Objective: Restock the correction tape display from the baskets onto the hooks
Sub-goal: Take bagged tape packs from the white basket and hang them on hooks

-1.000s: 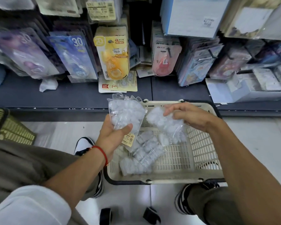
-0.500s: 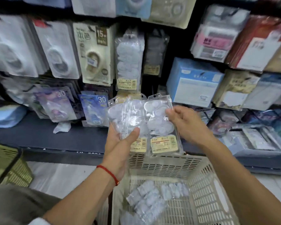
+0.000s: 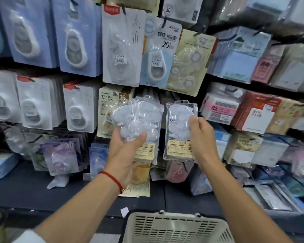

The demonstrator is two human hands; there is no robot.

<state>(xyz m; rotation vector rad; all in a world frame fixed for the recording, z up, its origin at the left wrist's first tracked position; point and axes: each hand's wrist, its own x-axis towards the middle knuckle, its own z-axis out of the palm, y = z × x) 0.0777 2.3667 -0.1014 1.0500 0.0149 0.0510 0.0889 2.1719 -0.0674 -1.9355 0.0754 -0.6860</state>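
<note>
**A:** Both arms are up in front of the display wall. The left hand is raised palm-up, a red cord bracelet at the wrist, fingers cupped and thumb pressed across the front of a clear plastic bundle of white correction tape refills.

**B:** That is a real grasp, the thumb clamping the bundle against the palm. It looks like more than one pack, and a yellow label shows just below the thumb.

**A:** On the other side, the right hand is held upright, back towards us, fingers curled round the right edge of a single clear pack of white correction tape discs with a yellow label at its foot.

**B:** That pack hangs vertical, hang-tab on top, just beside the left-hand bundle but apart from it. Both sit in front of the middle row of hanging carded correction tapes, below the top row.

**A:** Whether the tab has met a hook, I cannot tell.

**B:** At the bottom edge, between the forearms, is the rim of the beige slatted plastic basket, below the dark shelf ledge.
</note>
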